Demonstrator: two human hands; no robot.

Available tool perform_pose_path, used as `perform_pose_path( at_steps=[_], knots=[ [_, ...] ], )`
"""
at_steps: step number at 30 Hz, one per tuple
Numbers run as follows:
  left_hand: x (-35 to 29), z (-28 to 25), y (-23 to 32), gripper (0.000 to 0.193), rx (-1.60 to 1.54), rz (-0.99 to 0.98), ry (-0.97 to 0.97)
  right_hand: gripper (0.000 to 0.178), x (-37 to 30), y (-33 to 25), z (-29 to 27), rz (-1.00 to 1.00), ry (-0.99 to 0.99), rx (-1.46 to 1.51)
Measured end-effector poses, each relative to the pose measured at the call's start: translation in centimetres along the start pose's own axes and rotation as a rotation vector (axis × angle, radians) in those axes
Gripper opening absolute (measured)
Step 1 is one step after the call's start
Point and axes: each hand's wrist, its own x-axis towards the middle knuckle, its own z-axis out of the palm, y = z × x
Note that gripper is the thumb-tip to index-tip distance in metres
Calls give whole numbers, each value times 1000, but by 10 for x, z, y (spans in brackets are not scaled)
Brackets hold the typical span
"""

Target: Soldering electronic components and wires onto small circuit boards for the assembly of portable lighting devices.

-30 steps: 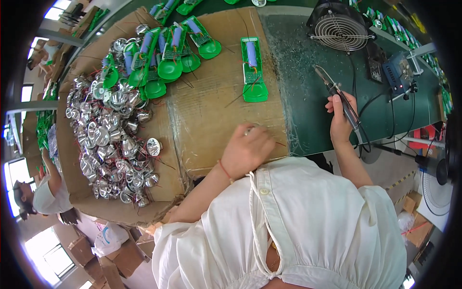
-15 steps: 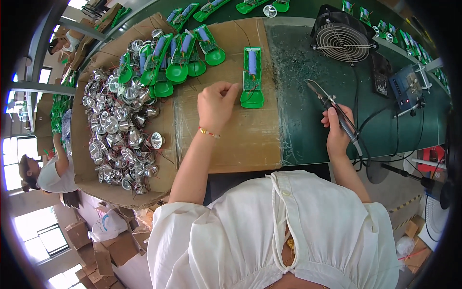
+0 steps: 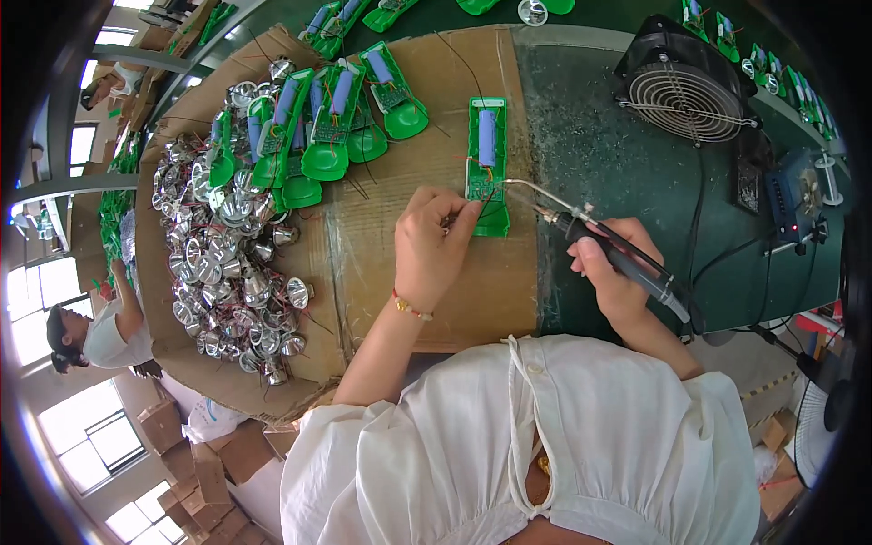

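Note:
A green plastic housing [image 3: 491, 223] lies on the cardboard with a blue cylindrical battery [image 3: 487, 138] and a small circuit board [image 3: 481, 184] in it. My left hand [image 3: 431, 238] is closed in a pinch at the board's left edge, where a thin dark wire shows at the fingertips. In my right hand [image 3: 619, 268] is a soldering iron [image 3: 627, 263] with a thin curved metal tube along it. The iron points left, and the tube's end reaches the board close to my left fingertips. Whether the tip touches is too small to tell.
Left, a cardboard box [image 3: 195, 363] holds many silver reflector cups [image 3: 218, 263], with several green housings [image 3: 325, 162] along its far side. A black fan with a wire grille [image 3: 688, 100] and a blue soldering station [image 3: 795, 195] stand at the right. Another person [image 3: 109, 322] is at far left.
My right hand has brought the soldering iron leftward to the circuit board. My left hand has shifted right, its pinch now against the board's edge. The whole view has shifted slightly.

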Motion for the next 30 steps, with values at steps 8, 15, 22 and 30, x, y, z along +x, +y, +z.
perform_pose_path(
  at_steps=[8,15,22,30],
  knots=[
    [3,-1,-3,10,-6,-67,-72,16,6,5,11,72,-8,-21],
    [5,-3,-3,11,-56,-89,-93,14,6,5,12,97,-53,-43],
    [7,-5,0,12,6,-80,-113,15,1,-4,14,241,77,107],
    [8,-4,-3,14,-17,-134,-135,14,-2,1,6,154,109,149]
  ],
)
